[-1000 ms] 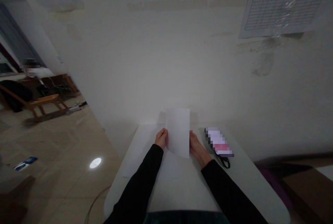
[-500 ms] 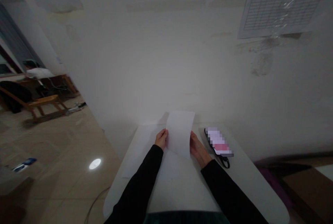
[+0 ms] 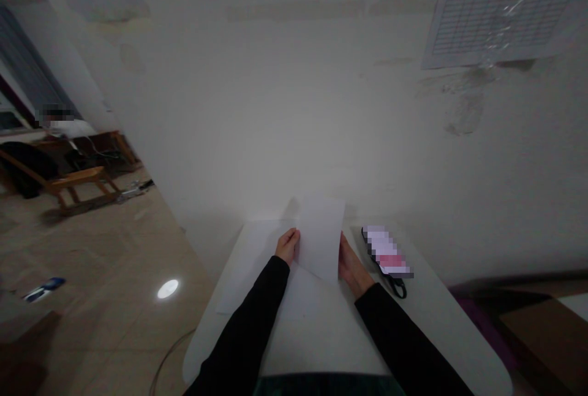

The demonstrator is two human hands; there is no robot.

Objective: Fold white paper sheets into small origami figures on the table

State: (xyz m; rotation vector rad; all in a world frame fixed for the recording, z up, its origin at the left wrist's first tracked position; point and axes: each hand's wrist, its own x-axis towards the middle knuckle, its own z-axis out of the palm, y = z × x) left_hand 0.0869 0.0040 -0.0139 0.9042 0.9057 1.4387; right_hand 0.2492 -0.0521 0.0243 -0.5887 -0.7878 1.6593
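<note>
Between my hands a white sheet of paper [image 3: 320,236] is held up, tilted, above the white table [image 3: 331,341]. My left hand [image 3: 287,244] is closed on its left edge, thumb on the near side. On the right edge, my right hand [image 3: 351,266] grips the sheet, with most of its fingers hidden behind it. More white paper [image 3: 250,261] lies flat on the table, under and beside my left forearm. A phone [image 3: 386,252] with a lit, blurred screen and a dark strap rests right of my right hand.
The table's far edge meets a pale wall [image 3: 294,108]. A printed chart [image 3: 491,16] is taped up at the right. Far left are a wooden chair [image 3: 78,178] and a person [image 3: 73,128] at a desk. A cable [image 3: 169,353] lies on the floor.
Both hands and the held paper have shifted very slightly to the right. The grip on both edges stays the same.
</note>
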